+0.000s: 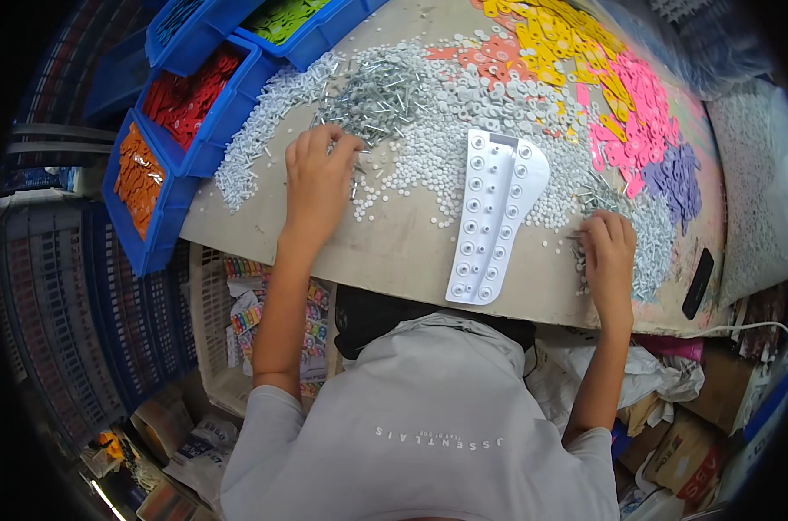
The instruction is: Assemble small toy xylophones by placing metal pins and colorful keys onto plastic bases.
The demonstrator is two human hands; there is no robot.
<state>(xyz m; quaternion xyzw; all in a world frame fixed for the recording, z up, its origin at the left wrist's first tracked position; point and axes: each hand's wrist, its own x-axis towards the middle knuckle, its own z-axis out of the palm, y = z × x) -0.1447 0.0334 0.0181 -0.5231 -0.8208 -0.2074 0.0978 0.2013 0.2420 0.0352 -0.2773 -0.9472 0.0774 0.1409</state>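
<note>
My left hand (pixel 323 169) reaches to the near edge of a heap of silvery metal pins (pixel 385 91), fingers curled together over a few loose ones. Whatever its fingertips pinch is too small to make out. On the right, my right hand (pixel 609 247) bends its fingers down at the side of another pile of metal pins (pixel 650 247); its fingertips are partly hidden. Between the hands lies a white plastic fixture (pixel 491 217), narrow at the near end, with two rows of round sockets and a middle line of small pegs. Small white round caps (pixel 424 165) are spread around its left side.
Blue bins hold orange (pixel 139 178), red (pixel 194 95) and green pieces (pixel 285 19) at the left. Yellow (pixel 555 35), pink (pixel 633 113) and purple pieces (pixel 674 187) lie at the far right, by a filled clear bag (pixel 753 187). A black flat object (pixel 697 284) rests near the right edge.
</note>
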